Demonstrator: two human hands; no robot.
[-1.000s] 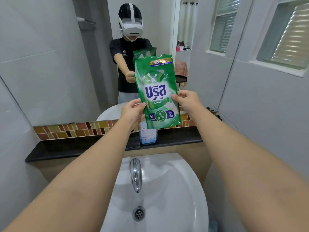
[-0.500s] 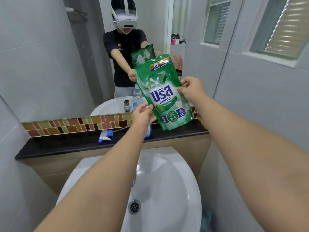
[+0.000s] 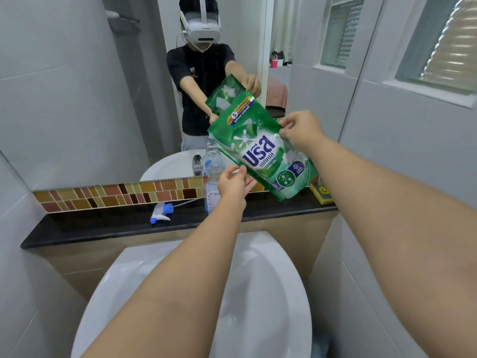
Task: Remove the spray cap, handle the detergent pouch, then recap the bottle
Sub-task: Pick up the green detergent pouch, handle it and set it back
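Observation:
I hold a green detergent pouch (image 3: 260, 148) in the air above the black ledge, its top tilted to the left. My left hand (image 3: 232, 183) grips its lower left edge. My right hand (image 3: 302, 130) pinches its upper right edge. Behind the pouch a clear bottle (image 3: 213, 187) with no cap stands upright on the ledge, partly hidden by my left hand. The white and blue spray cap (image 3: 161, 212) lies on its side on the ledge, left of the bottle, with its thin tube stretching right.
The black ledge (image 3: 103, 228) runs under a wall mirror (image 3: 77, 99) that reflects a person. A white sink (image 3: 271, 293) lies below my arms. A yellow sponge (image 3: 321, 193) sits at the ledge's right end. Tiled walls close in on both sides.
The pouch has tilted further to the left as my right hand rose and my left hand stayed low. The view has shifted, bringing the spray cap on the ledge into sight.

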